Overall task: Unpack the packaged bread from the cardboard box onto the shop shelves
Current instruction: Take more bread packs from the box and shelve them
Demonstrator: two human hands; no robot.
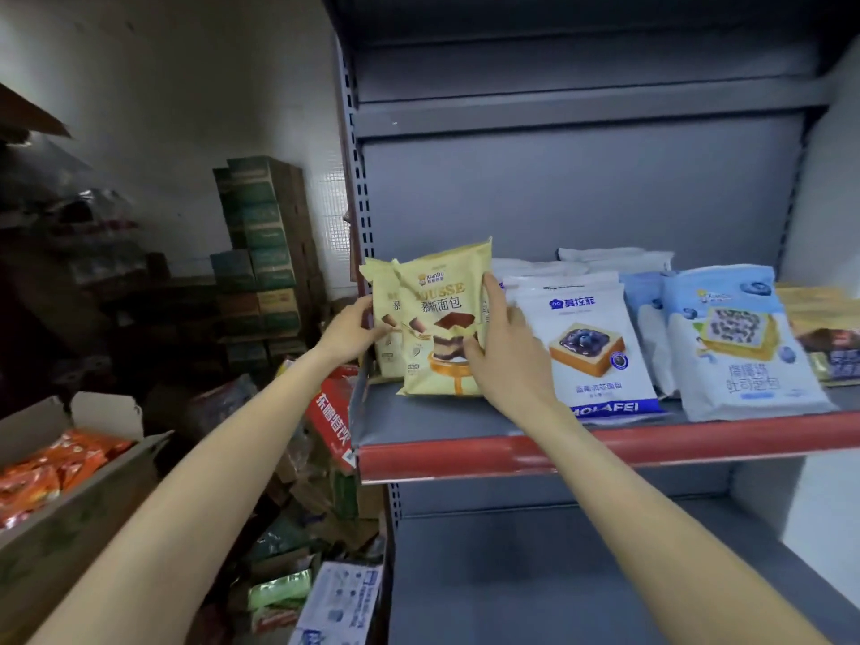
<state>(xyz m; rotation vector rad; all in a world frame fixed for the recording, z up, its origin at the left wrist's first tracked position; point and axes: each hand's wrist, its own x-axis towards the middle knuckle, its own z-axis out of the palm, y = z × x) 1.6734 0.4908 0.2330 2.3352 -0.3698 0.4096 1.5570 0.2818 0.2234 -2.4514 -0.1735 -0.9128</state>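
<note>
On shelf [465, 425] | yellow mousse bread pack [442, 318] upright | left hand [349, 330], right hand [500, 351] pinching its edges

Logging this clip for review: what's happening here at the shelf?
A person is stocking bread on a shop shelf. Both hands hold a yellow mousse bread pack upright at the shelf's left end: the left hand grips its left edge, the right hand its right side. White Molafei packs and blue blueberry toast packs already stand to the right. An open cardboard box sits lower left.
</note>
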